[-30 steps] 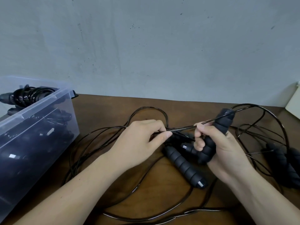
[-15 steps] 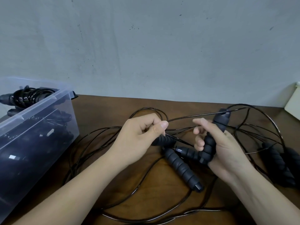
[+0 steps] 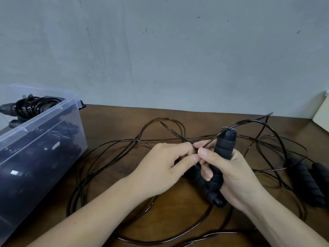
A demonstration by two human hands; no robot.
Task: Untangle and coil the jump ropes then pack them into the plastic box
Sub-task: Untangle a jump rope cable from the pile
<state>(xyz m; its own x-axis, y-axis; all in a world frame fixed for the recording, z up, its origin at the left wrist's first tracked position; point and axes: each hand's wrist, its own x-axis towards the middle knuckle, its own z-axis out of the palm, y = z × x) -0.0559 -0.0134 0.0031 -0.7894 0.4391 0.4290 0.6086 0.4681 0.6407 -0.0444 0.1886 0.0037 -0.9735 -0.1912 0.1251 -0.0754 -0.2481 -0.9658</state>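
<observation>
**Two hands met on one cord above a tangle of jump ropes**

One clear plastic box (image 3: pixel 41 120) stood at the left end of the brown worktop (image 3: pixel 110 122). A coiled rope (image 3: pixel 33 105) sat on top of its load. The dark contents below showed through the wall, but their number could not be told.

Four black foam handles were in view outside the box. An upright handle (image 3: pixel 225 145) and a second handle (image 3: pixel 196 175), partly hidden just beside it, were at the centre. Two more handles (image 3: pixel 302 180) lay side by side near the right edge. Thin black cord (image 3: pixel 165 118) ran in many loose, crossing loops over the worktop; how many separate ropes made them up could not be told.

The left hand (image 3: pixel 165 168) reached in from the lower left, its thumb and forefinger closed on a strand of cord. The right hand (image 3: pixel 236 179) had its lower fingers clenched round the upright handle, while its thumb and forefinger met the left hand's fingertips at the same strand. That strand rose from the pinch to the handle's top.

A white object (image 3: pixel 322 114) showed at the far right.
</observation>
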